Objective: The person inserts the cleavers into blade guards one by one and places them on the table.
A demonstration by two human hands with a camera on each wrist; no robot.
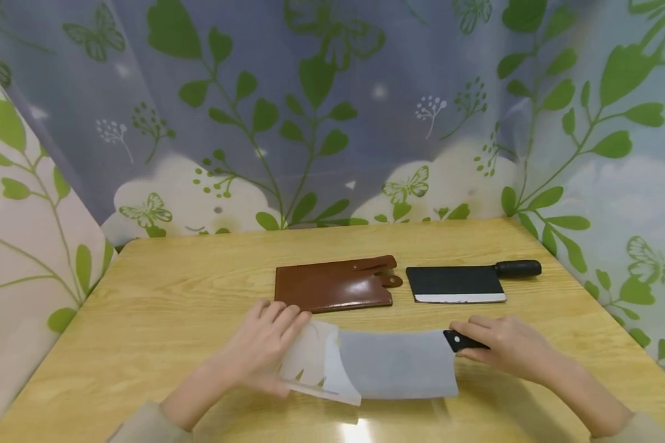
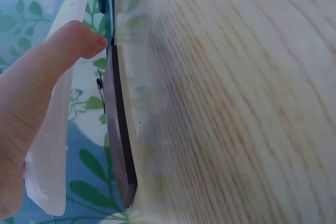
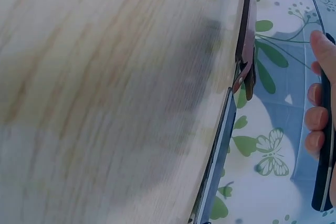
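A steel cleaver [image 1: 399, 364] lies low over the wooden table [image 1: 172, 289] near the front edge. My right hand [image 1: 484, 339] grips its black handle [image 1: 461, 341], which also shows in the right wrist view as a handle [image 3: 327, 145] under curled fingers [image 3: 316, 115]. My left hand [image 1: 277, 344] pinches a translucent plastic blade cover [image 1: 313, 363] at the blade's left end, with the blade partly inside it. The left wrist view has the thumb [image 2: 58, 72] lying on the cover [image 2: 50, 161].
Behind the hands lie a brown leather sheath [image 1: 335, 284] and, to its right, a black cleaver [image 1: 455, 284] with a black handle [image 1: 518, 268]. A leaf-printed curtain [image 1: 332, 111] surrounds the table on three sides.
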